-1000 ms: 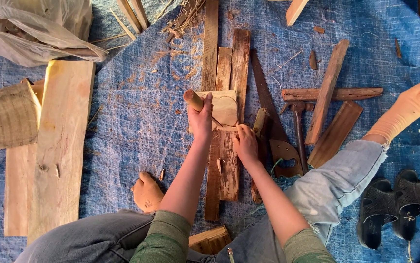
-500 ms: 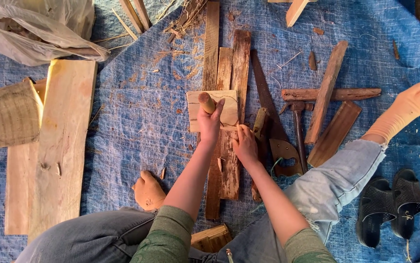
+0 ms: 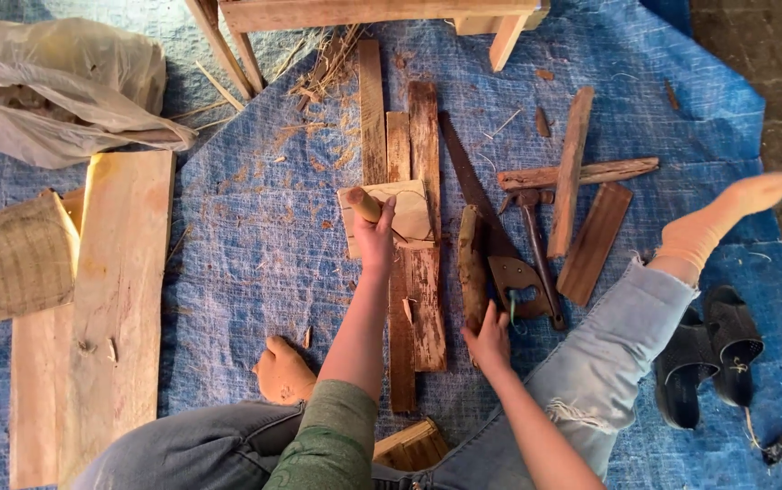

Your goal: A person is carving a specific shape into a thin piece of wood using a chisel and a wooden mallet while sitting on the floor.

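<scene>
A person seated on a blue tarp [image 3: 255, 245] works on a small wooden square with a handled tool.

The left hand [image 3: 375, 234] is closed around a wooden handle [image 3: 363, 204], pressing it onto the pale square [image 3: 409, 213], which lies across the far ends of several planks [image 3: 424, 299] in the middle of the tarp. The right hand [image 3: 489, 340] rests nearer, fingers curled over the near end of a dark wood piece [image 3: 472, 263]; how tightly it grips cannot be told. Just right of that piece lie a handsaw [image 3: 491, 236] and a hammer [image 3: 536, 245], then loose slats [image 3: 572, 181]. A wide board [image 3: 118, 299] lies at the left, a plastic bag [image 3: 55, 86] far left, black sandals [image 3: 708, 354] at the right.
</scene>
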